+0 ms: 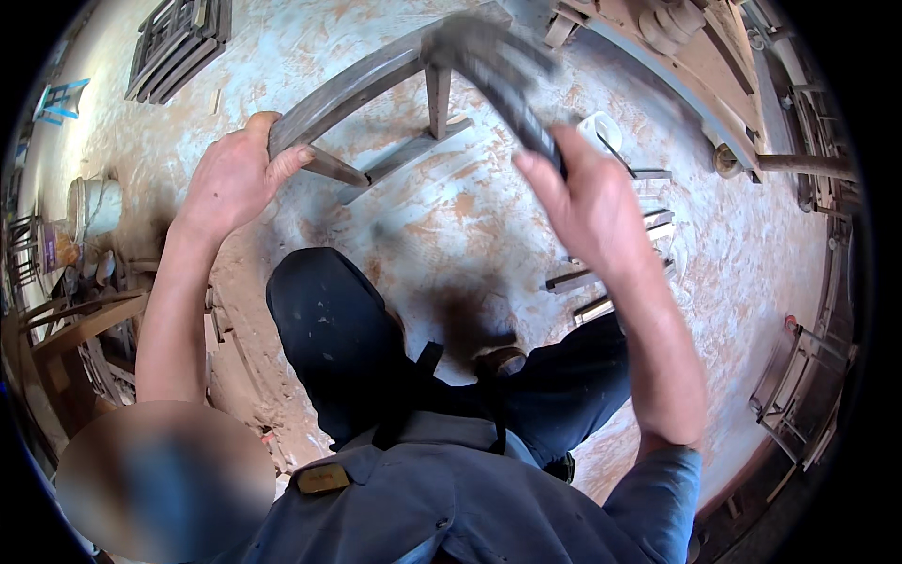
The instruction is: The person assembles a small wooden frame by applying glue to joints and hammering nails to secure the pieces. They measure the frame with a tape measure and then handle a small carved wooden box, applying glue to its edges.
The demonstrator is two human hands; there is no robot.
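Note:
My left hand point(228, 180) grips the near left end of a grey wooden frame point(362, 83), thumb on the near side and fingers over the top. The frame has two long rails joined by short crosspieces, and its lower rail point(409, 158) is near the floor. In my right hand point(594, 199) is the dark handle of a hammer point(503, 99), my fingers closed around it. The hammer's head is smeared by motion over the far part of the upper rail, where a crosspiece point(437, 99) meets it. Whether the head touches the wood cannot be told.
A wooden workbench point(691, 70) stands at the far right. Wooden strips point(573, 280) and a white round container point(601, 132) lie right of my legs. Stacked dark wooden frames point(183, 47) are at the far left. Timber point(89, 324) and a white bucket point(97, 207) line the left side.

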